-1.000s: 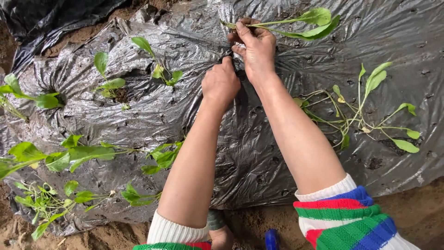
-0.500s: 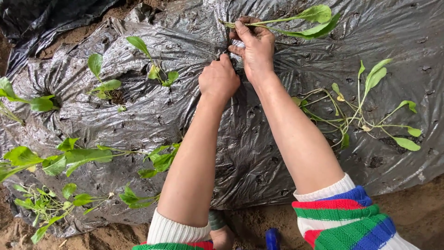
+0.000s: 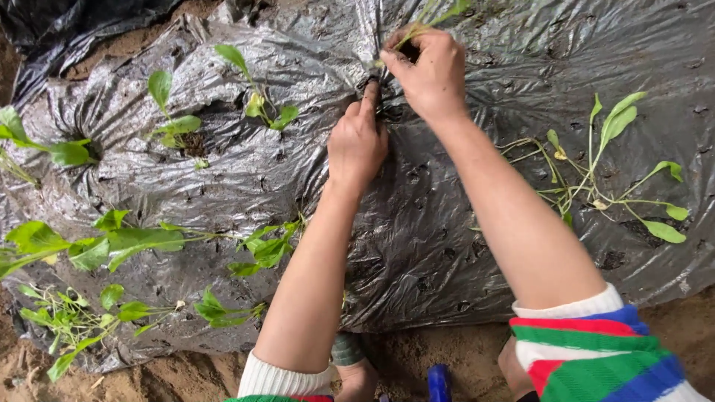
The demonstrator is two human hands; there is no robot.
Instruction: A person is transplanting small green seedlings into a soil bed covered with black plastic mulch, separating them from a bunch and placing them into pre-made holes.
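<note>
Both hands have edged up toward the top of the frame since half a second ago, and the seedling's leaves now run mostly out past the upper edge.

Nearest, striped knitted cuffs [image 3: 596,350] and bare forearms reach away over sandy soil [image 3: 417,357] onto the black plastic sheet [image 3: 447,223]. Loose seedlings [image 3: 611,179] lie flat on the sheet to the right, well apart from the hands; rooted plants [image 3: 257,97] stand to the left.

Farther on, the left hand [image 3: 357,141] rests knuckles up, its fingers [image 3: 370,93] narrow and pressed into a hole in the sheet [image 3: 387,104]. Just beyond, touching it, the right hand [image 3: 426,74] has its fingers closed around the base of the seedling [image 3: 436,15]. Its stem runs up and right, away from the hole, root end hidden under the fingers directly over the opening. The right hand is the nearer to it.
</note>
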